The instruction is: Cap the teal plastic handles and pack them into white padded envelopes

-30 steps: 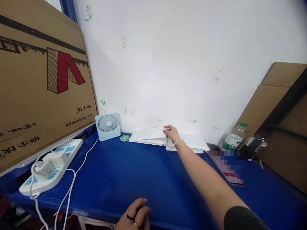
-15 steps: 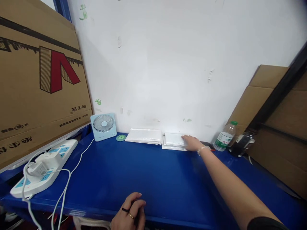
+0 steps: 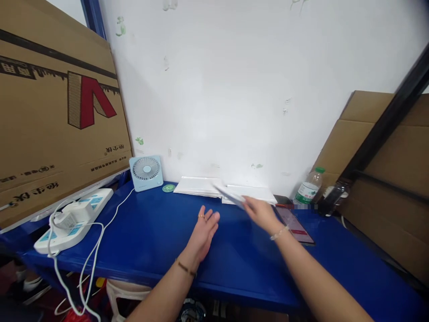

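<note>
My right hand [image 3: 262, 214] pinches the near end of a thin, flat white packet [image 3: 231, 195], lifted and tilted above the blue table [image 3: 150, 241]; motion blurs the packet. Behind it, against the wall, lie two low stacks: a left stack of white packets [image 3: 196, 184] and a right stack of white packets [image 3: 258, 194]. My left hand [image 3: 203, 232] is raised over the middle of the table, fingers apart, holding nothing. A phone [image 3: 295, 226] with its screen lit lies beside my right wrist.
A light blue fan [image 3: 146, 172] and a green round disc [image 3: 168, 188] stand at the back left. Nearer is a white power strip [image 3: 77, 223] with cables. On the right are a green-capped bottle [image 3: 309, 188], a dark bottle [image 3: 335, 199] and cardboard [image 3: 355, 120]. A large carton [image 3: 56, 112] borders the left.
My right hand has drawn back from the right stack with a white packet in it, uncovering the phone. My left hand has risen forward from the table's edge and its fingers have opened.
</note>
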The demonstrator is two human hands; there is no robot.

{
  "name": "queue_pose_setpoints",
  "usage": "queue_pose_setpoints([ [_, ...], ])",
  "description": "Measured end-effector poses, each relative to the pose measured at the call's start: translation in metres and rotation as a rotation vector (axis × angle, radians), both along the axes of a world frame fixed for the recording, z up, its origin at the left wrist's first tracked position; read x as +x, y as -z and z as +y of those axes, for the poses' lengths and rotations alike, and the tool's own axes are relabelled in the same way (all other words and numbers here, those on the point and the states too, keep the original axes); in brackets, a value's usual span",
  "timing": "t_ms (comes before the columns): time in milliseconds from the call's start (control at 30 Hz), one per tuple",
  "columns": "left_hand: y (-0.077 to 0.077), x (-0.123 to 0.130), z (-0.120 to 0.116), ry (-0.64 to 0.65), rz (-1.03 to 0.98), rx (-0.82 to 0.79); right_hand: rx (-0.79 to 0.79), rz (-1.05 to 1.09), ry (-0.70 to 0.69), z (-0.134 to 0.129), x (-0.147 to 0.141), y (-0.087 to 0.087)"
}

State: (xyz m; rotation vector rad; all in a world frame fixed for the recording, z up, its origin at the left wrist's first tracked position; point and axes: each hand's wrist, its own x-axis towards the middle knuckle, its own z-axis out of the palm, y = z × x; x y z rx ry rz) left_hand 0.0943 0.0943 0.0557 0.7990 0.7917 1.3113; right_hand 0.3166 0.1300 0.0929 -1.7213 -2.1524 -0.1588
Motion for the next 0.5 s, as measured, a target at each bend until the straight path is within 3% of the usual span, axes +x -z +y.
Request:
queue_pose_setpoints([
  [100, -0.012, 0.024, 0.028, -0.152, -0.149, -0.009, -0.129, 0.043, -0.220, -0.024, -0.033, 0.014],
  [200, -0.012, 0.029, 0.044, -0.295, -0.210, 0.061, -0.194, 0.159, -0.357, -0.030, -0.040, 0.028],
  [333, -0.016, 0.021, 0.051, -0.367, -0.234, 0.239, -0.249, 0.358, -0.387, -0.016, -0.023, 0.049],
  [500, -0.039, 0.017, 0.046, -0.324, -0.152, 0.431, -0.284, 0.482, -0.375, -0.005, -0.015, 0.058],
])
